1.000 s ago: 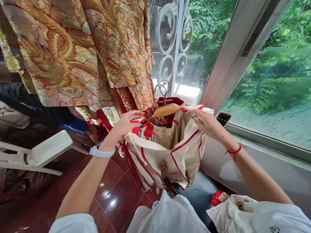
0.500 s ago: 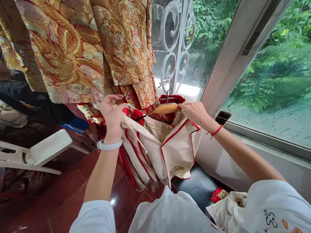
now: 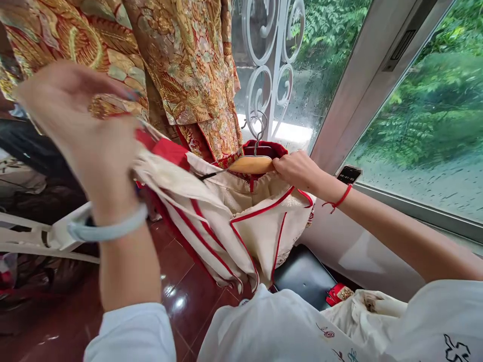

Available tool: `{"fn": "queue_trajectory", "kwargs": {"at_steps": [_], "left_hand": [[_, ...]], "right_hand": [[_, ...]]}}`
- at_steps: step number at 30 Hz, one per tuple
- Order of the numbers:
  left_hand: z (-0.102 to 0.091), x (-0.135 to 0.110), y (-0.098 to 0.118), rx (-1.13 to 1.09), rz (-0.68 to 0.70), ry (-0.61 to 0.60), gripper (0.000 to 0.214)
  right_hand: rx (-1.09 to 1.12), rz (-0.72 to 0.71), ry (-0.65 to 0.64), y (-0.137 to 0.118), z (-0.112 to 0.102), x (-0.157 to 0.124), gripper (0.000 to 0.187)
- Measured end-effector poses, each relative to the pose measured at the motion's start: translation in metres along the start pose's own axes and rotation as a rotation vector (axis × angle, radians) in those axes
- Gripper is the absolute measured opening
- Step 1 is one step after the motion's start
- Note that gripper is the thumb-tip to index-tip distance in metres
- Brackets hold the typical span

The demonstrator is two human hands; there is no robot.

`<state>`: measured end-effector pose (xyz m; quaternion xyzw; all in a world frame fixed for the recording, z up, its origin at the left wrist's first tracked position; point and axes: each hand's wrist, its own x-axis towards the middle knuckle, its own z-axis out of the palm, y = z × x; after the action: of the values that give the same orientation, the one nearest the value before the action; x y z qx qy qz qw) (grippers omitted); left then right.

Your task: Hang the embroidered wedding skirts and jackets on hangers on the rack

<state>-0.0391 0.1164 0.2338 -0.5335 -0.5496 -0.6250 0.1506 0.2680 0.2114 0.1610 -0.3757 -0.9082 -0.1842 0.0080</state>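
Note:
A cream skirt with red trim (image 3: 260, 241) hangs from a wooden hanger (image 3: 252, 165) with a metal hook. My left hand (image 3: 90, 125), blurred by motion, is closed on the skirt's waistband at the left and holds it stretched out. A thin cream tie dangles below that hand. My right hand (image 3: 296, 168) is closed around the right end of the hanger, by the other side of the waistband. Its fingertips are partly hidden. Between the hands, the waist opening shows the pale lining.
Gold-and-red embroidered robes (image 3: 184, 65) hang behind, beside a white scroll grille (image 3: 277, 60). A phone (image 3: 349, 174) showing a timer stands at the window. Below lie a black seat (image 3: 304, 276), a red-and-gold piece (image 3: 338, 294) and cream cloth (image 3: 362, 319). A white chair (image 3: 64, 234) is left.
My left hand has moved left, up and closer to the camera, drawing the skirt's waistband out sideways. My right hand has stayed at the hanger's end.

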Motion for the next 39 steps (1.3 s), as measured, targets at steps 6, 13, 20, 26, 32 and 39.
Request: {"fn": "queue_trajectory", "kwargs": {"at_steps": [6,13,20,26,32,39], "left_hand": [[0.075,-0.093,0.095,0.488,0.041,-0.281,0.036],[0.116,-0.140,0.014,0.444,-0.189,-0.387,0.040],[0.101,-0.155,0.006,0.339,-0.186,-0.296,0.032],[0.093,-0.178,-0.005,0.266,-0.150,-0.270,0.036],[0.095,-0.187,-0.008,0.184,-0.108,-0.268,0.044],[0.081,-0.233,-0.034,-0.163,-0.057,-0.267,0.061]], "right_hand": [[0.082,0.062,0.007,-0.002,0.008,0.000,0.028],[0.178,0.125,0.078,0.002,0.045,0.005,0.041],[0.423,0.151,0.306,-0.019,0.070,-0.024,0.063],[0.448,0.675,0.383,-0.111,0.139,-0.085,0.049],[0.550,0.674,0.258,-0.153,0.201,-0.082,0.052],[0.612,0.634,0.377,-0.145,0.242,-0.059,0.035]]}}
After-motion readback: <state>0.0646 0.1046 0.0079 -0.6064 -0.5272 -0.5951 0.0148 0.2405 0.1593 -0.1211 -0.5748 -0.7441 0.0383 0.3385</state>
